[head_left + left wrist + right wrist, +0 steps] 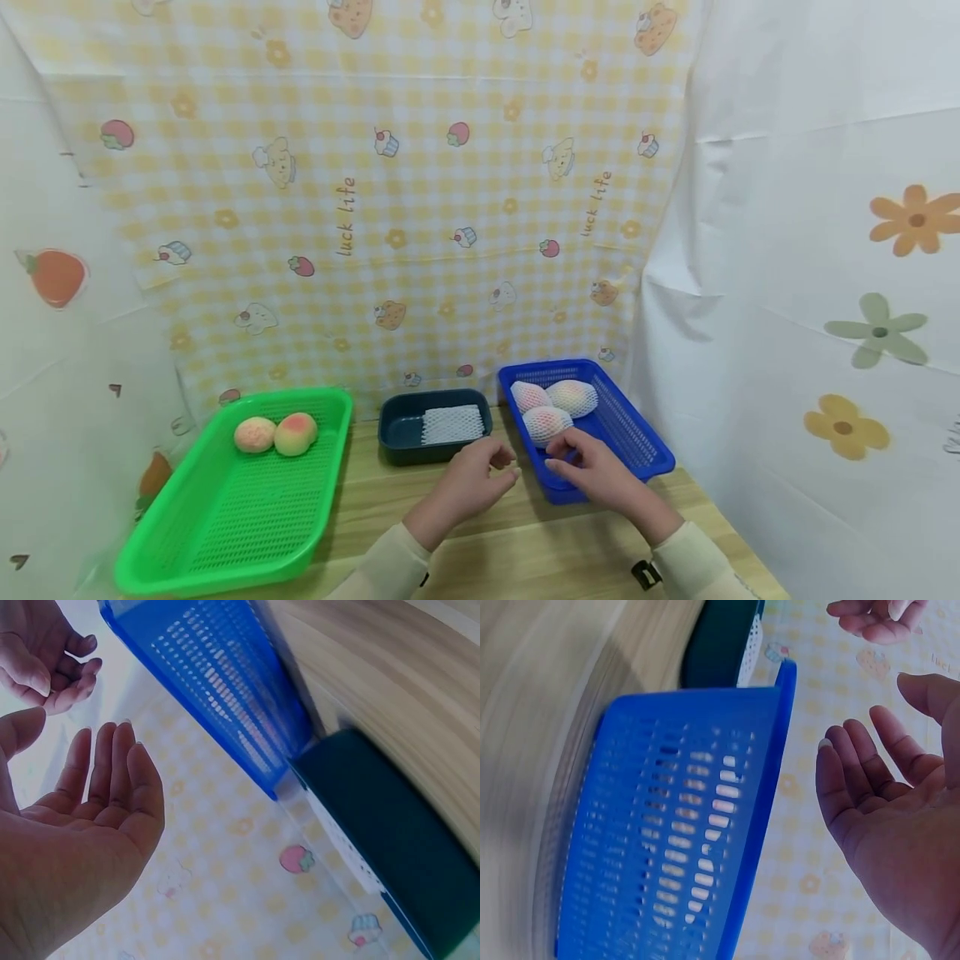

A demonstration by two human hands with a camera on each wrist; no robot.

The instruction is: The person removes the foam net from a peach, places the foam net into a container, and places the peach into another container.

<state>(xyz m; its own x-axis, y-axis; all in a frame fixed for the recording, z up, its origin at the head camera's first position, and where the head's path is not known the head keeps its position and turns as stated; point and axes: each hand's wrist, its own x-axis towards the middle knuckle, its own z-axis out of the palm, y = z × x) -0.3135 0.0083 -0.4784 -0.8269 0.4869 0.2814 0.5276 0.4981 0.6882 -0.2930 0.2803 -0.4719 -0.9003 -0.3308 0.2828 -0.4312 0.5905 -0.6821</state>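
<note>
**Checked yellow cloth (420, 187) behind a wood-grain surface (525, 546), two grips over it with nothing in them**

Both of the person's grips are relaxed and hold nothing: the left grip (471, 482) is above the wood in front of the dark green tray (420, 456), the right grip (592, 468) above the near-left part of the blue basket (633, 437).

The relation that counts, as I judge it, is between the right grip and the nearest netted fruit (546, 422). That fruit lies in the basket just beyond and left of the right fingertips, its longer side seeming to run left to right; the right grip is the nearer one. In the right wrist view the fingers stand apart from the basket wall. Two more netted fruits (573, 397) lie behind it toward the far end.

The white foam net (453, 423) lies in the tray, nearer the left grip, its long side also left to right.

The basket's left rim and the tray's right end leave only a narrow strip between them. Roomier wood shows before the tray, and bare mesh toward the basket's right side. Two bare peaches (296, 434) lie in the green basket (255, 517), well left of both grips.
</note>
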